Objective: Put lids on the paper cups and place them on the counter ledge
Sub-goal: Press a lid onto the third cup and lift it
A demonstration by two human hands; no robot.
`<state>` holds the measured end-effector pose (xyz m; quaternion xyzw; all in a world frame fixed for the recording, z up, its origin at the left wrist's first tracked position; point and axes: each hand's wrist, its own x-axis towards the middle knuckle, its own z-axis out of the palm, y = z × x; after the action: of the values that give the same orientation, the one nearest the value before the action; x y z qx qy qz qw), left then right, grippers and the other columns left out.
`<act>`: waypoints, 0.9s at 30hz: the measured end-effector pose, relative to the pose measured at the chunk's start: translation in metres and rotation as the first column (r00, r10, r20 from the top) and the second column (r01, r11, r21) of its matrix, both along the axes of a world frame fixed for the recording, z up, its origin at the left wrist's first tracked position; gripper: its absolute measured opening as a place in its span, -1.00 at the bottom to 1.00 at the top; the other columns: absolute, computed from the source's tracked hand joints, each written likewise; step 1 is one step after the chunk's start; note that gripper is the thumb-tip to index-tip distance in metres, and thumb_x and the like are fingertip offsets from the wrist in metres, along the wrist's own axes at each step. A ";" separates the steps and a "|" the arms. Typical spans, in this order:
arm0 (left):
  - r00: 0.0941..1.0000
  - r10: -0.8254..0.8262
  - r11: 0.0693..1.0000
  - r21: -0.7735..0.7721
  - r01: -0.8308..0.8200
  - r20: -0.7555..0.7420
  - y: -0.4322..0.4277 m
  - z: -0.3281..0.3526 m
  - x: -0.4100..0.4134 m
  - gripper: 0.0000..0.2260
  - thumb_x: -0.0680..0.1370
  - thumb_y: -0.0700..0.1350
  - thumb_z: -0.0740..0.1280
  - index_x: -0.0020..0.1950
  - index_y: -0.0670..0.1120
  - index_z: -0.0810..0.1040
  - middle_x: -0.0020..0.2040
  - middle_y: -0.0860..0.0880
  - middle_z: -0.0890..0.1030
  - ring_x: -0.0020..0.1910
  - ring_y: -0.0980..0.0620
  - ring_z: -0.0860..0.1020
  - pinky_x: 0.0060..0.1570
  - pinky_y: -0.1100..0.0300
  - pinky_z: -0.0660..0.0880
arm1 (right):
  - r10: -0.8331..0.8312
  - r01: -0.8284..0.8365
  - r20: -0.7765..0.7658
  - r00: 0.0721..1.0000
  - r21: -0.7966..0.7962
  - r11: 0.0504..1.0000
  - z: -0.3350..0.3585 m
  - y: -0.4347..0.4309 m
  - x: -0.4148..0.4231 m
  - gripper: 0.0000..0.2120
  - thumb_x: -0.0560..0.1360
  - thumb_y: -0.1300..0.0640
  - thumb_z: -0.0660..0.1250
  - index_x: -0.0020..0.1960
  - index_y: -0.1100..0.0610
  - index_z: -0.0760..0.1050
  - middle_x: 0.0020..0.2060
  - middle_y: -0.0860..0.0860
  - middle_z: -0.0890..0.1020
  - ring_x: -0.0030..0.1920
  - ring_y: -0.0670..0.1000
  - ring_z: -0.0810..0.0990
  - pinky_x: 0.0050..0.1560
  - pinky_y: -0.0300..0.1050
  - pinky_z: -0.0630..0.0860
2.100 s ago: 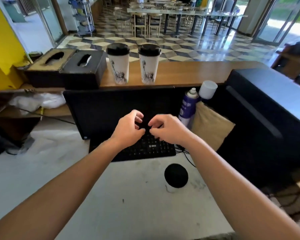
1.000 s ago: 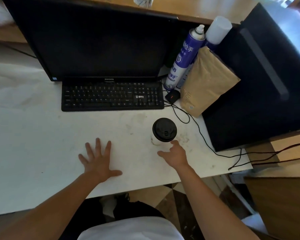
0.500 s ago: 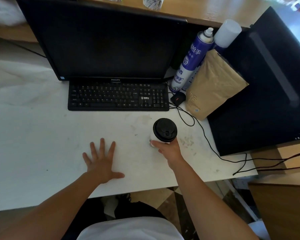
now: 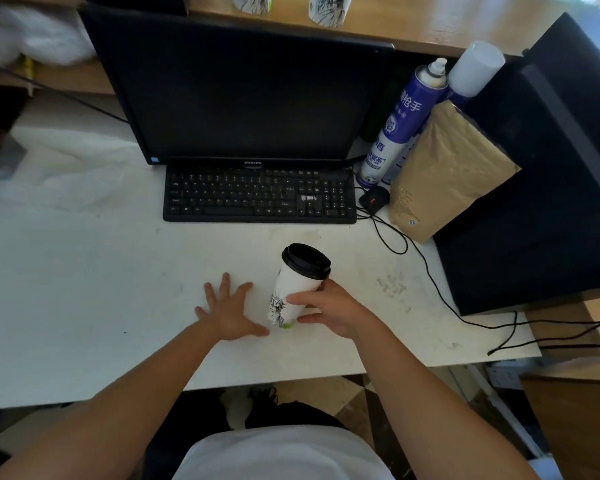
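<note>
A white paper cup (image 4: 290, 294) with a printed drawing carries a black lid (image 4: 306, 259) and is tilted above the white desk (image 4: 84, 271). My right hand (image 4: 329, 308) grips the cup from its right side, fingers and thumb curled round its body. My left hand (image 4: 227, 311) lies flat on the desk just left of the cup, fingers spread. Two more paper cups (image 4: 252, 2) (image 4: 329, 10) stand on the wooden counter ledge (image 4: 413, 29) at the top; only their lower parts show.
A black monitor (image 4: 243, 88) and keyboard (image 4: 258, 195) sit behind the cup. To the right are a blue spray can (image 4: 400, 123), a brown paper bag (image 4: 444, 171), a mouse (image 4: 373, 199), cables (image 4: 430, 271) and a large black box (image 4: 548, 168).
My right hand has closed round the lidded cup and lifted it off the desk, tilting it. My left hand stays flat on the desk. The camera has moved in closer.
</note>
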<state>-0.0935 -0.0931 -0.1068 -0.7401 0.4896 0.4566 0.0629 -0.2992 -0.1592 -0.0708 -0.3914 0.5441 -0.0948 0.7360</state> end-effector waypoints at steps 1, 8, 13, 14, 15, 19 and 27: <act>0.991 0.068 0.997 -0.019 -0.071 -0.116 -0.006 0.009 0.005 0.00 0.39 0.08 0.57 0.63 0.10 -0.02 0.66 -0.09 -0.15 0.61 -0.24 -0.16 0.54 -0.25 0.02 | 0.034 -0.034 -0.002 0.999 0.002 0.999 0.002 -0.001 0.001 -0.50 0.47 0.29 0.53 0.37 0.09 0.50 0.24 0.07 0.67 0.27 0.12 0.64 0.22 0.09 0.62; 0.747 0.058 0.950 -0.193 -0.245 -0.662 -0.027 0.076 0.019 -0.28 0.52 -0.26 0.42 0.53 0.26 0.24 0.51 0.08 0.35 0.48 0.02 0.33 0.38 -0.07 0.41 | 0.311 -0.313 -0.036 0.950 -0.061 0.948 0.016 -0.008 0.015 -0.14 0.21 0.19 0.59 0.48 0.04 0.40 0.29 0.06 0.64 0.34 0.11 0.58 0.37 0.17 0.53; 0.860 -0.327 0.820 -0.569 0.052 -0.392 -0.028 0.096 0.010 -0.37 0.46 0.21 0.41 0.50 0.19 0.33 0.35 0.12 0.47 0.32 0.16 0.45 0.33 0.11 0.46 | 0.439 -0.440 0.114 0.891 -0.018 0.898 0.034 -0.015 0.017 -0.31 0.32 0.34 0.47 0.42 0.05 0.43 0.19 0.07 0.64 0.26 0.10 0.60 0.31 0.06 0.56; 0.873 -0.358 0.793 -0.602 0.097 -0.331 -0.028 0.099 0.011 -0.38 0.47 0.27 0.36 0.49 0.17 0.32 0.33 0.11 0.47 0.29 0.15 0.46 0.30 0.12 0.47 | 0.458 -0.465 0.167 0.873 0.005 0.885 0.038 -0.016 0.017 -0.38 0.34 0.36 0.43 0.36 0.06 0.45 0.13 0.06 0.65 0.20 0.08 0.62 0.24 0.02 0.58; 0.878 -0.385 0.769 -0.625 0.134 -0.284 -0.029 0.104 0.013 -0.39 0.48 0.31 0.31 0.48 0.15 0.33 0.32 0.11 0.48 0.27 0.14 0.47 0.26 0.12 0.48 | 0.473 -0.489 0.214 0.855 0.027 0.872 0.042 -0.017 0.017 -0.44 0.35 0.38 0.39 0.31 0.06 0.48 0.08 0.04 0.65 0.14 0.06 0.63 0.19 -0.01 0.60; 0.888 -0.434 0.679 -0.702 0.212 -0.152 -0.029 0.115 0.014 -0.51 0.56 0.30 0.14 0.37 0.04 0.41 0.20 0.10 0.53 0.10 0.09 0.52 0.08 0.06 0.53 | 0.498 -0.542 0.376 0.781 0.012 0.840 0.052 -0.016 0.018 -0.52 0.40 0.40 0.35 0.28 0.13 0.50 0.10 0.10 0.65 0.12 0.06 0.66 0.17 -0.01 0.62; 0.936 -0.308 0.702 -0.705 0.104 -0.168 -0.024 0.125 0.012 -0.55 0.59 0.27 0.04 0.23 -0.02 0.44 0.00 0.07 0.54 -0.06 0.05 0.52 -0.05 0.00 0.51 | 0.381 -0.354 0.181 0.907 -0.163 0.921 0.065 -0.010 0.030 -0.51 0.32 0.22 0.53 0.23 0.07 0.54 -0.07 0.01 0.74 -0.04 0.04 0.72 -0.04 -0.01 0.67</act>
<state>-0.0816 -0.1168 0.0180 -0.5799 0.7076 0.3306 -0.2319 -0.2696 -0.1688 -0.0060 -0.5204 0.3729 -0.0291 0.7677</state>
